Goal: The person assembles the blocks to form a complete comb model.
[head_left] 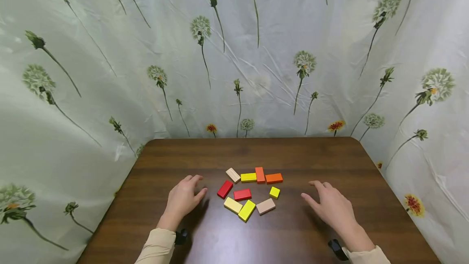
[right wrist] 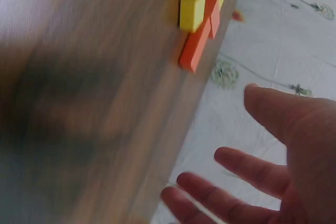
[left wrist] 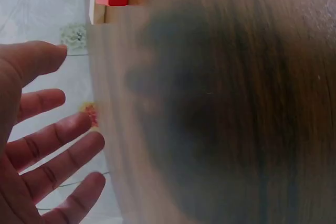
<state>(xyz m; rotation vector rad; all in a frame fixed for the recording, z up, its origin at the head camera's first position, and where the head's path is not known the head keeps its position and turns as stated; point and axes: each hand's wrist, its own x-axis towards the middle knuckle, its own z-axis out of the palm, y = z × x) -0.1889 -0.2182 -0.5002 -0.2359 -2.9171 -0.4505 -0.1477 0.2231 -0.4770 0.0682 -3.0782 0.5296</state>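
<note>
Several small wooden blocks lie in a loose ring on the table. My left hand is held over the table left of them, fingers apart and holding nothing. Nearest to it is a tilted red block; another red block lies inside the ring. At the back are a plain wood block, a yellow block and two orange blocks. In front lie a cream block, a yellow block and a beige block. My right hand, also holding nothing, is nearest the small yellow block.
The dark brown wooden table has rounded far corners. Behind and beside it hangs a pale curtain printed with dandelions. Each wrist wears a black device. Both hands cast shadows on the tabletop.
</note>
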